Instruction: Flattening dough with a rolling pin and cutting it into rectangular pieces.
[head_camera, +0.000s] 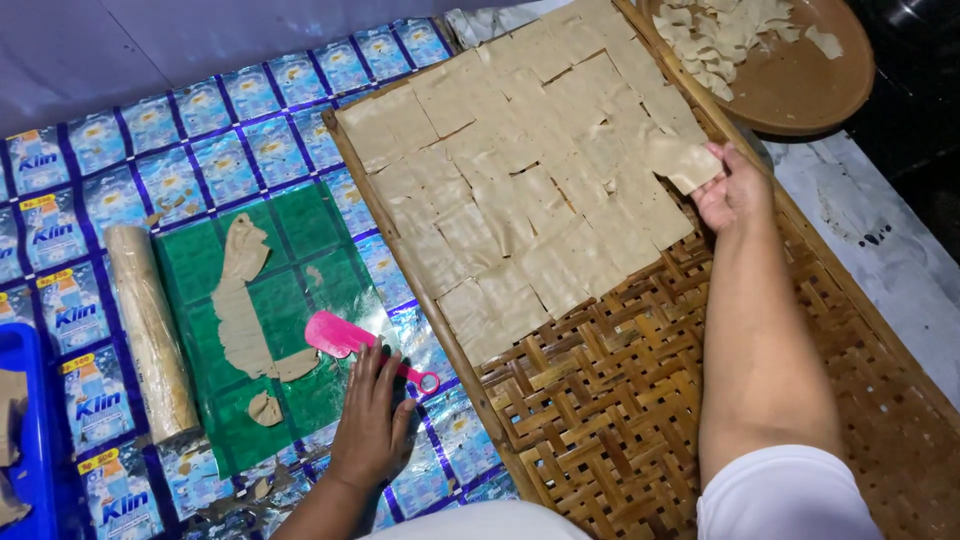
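My right hand (732, 190) holds a thin square sheet of tan dough (683, 160) over the right side of a woven bamboo tray (620, 400). Several such dough squares (520, 190) cover the tray's far half in overlapping rows. My left hand (372, 420) rests palm down, fingers spread, on the handle end of a pink plastic cutter (340, 336). The cutter lies on a green plastic sheet (290, 300) that carries leftover strips of dough (240, 300).
A dough-coated rolling pin (150, 335) lies left of the green sheet. A mat of blue sachet wrappers (190, 150) covers the floor. At the top right stands a round brown tray (800, 90) with dough scraps. A blue container (25, 440) sits at the left edge.
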